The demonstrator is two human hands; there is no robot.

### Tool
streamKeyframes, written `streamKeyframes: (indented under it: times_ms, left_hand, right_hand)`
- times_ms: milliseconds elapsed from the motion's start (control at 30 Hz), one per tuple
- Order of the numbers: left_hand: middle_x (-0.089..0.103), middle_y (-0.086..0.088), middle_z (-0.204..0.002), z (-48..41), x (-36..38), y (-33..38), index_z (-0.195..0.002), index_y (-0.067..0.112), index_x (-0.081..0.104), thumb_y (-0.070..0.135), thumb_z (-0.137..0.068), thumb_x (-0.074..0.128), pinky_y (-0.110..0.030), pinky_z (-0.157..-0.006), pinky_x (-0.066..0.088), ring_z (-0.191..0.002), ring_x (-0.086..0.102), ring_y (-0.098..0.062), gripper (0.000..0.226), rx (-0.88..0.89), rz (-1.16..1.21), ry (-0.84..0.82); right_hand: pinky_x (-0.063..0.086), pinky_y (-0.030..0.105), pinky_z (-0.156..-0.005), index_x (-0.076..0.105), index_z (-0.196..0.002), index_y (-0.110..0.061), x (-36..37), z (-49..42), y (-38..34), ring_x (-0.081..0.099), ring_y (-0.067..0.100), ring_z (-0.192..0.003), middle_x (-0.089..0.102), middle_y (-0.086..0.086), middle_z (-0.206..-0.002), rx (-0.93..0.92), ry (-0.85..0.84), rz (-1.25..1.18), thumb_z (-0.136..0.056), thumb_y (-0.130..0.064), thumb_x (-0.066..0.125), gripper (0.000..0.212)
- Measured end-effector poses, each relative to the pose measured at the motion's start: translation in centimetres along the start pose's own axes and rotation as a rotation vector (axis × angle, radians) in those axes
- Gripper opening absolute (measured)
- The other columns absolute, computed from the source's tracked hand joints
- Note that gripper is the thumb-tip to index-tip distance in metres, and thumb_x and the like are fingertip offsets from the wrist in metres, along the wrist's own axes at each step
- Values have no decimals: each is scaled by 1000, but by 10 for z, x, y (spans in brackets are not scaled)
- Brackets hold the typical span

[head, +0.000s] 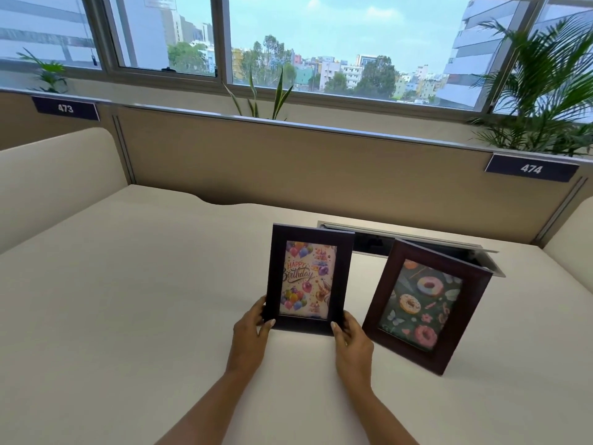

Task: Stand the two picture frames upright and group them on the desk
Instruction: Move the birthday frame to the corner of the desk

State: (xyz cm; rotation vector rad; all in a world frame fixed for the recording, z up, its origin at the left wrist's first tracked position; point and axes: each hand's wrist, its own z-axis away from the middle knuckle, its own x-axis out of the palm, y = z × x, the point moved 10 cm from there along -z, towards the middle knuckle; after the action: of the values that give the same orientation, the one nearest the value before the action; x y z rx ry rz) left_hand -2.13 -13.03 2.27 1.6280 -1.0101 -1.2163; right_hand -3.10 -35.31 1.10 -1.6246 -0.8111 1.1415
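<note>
Gripping the birthday frame (308, 279) by its lower corners, left hand (248, 337) and right hand (353, 343) fingers closed on it, the person is settling it upright mid-bench (128, 300), and must next nudge it beside the standing donut frame (426, 305).

I am gripping the birthday frame (308, 279), its dark wood border looking smooth and faintly glossy. The doughnut frame (426, 305) is showing reddish-brown wood with glazed sheen. The desk (128, 300) is looking matt, smooth, cream laminate.
</note>
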Motion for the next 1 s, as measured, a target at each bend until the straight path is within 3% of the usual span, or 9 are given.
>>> streamKeyframes:
  times_ms: [133, 300, 567, 800, 1000]
  left_hand:
    - [56, 1, -118, 2, 1, 3, -135, 9, 41, -1, -86, 57, -20, -92, 45, -111, 54, -13, 53, 25, 46, -11]
    - [55, 3, -117, 4, -3, 2, -136, 9, 38, -1, -86, 57, 1, -79, 43, -112, 53, -12, 55, 17, 104, 11]
    - [53, 3, -124, -25, -67, -16, -136, 9, 39, 3, -87, 56, 1, -80, 43, -118, 50, -12, 52, 6, 141, 69]
    - [51, -1, -131, -70, -169, -46, -137, 11, 37, 12, -90, 54, -20, -95, 40, -121, 47, -10, 51, -5, 115, 120]
    - [45, -9, -142, -117, -245, -79, -139, 10, 33, 18, -90, 54, -27, -101, 36, -132, 41, -21, 55, -34, 76, 186]
  right_hand:
    - [44, 31, -95, 53, -123, -2, -2, 1, 2, 58, 26, -112, 62, 17, -123, 12, 19, -58, -86, -9, 60, 38]
    - [45, 31, -95, 55, -121, 0, 0, 2, 0, 58, 24, -108, 63, 17, -120, 3, 11, -116, -84, -5, 62, 38]
    - [45, 32, -95, 57, -120, -1, 64, 10, -28, 58, 18, -101, 64, 14, -117, -19, -24, -168, -81, -4, 65, 40]
    - [46, 29, -92, 59, -118, -4, 178, 15, -74, 62, 22, -102, 65, 4, -107, -36, -87, -183, -80, -4, 66, 38]
    - [48, 27, -89, 60, -117, -4, 271, 6, -108, 62, 17, -98, 67, 11, -111, -51, -92, -189, -81, -4, 66, 37]
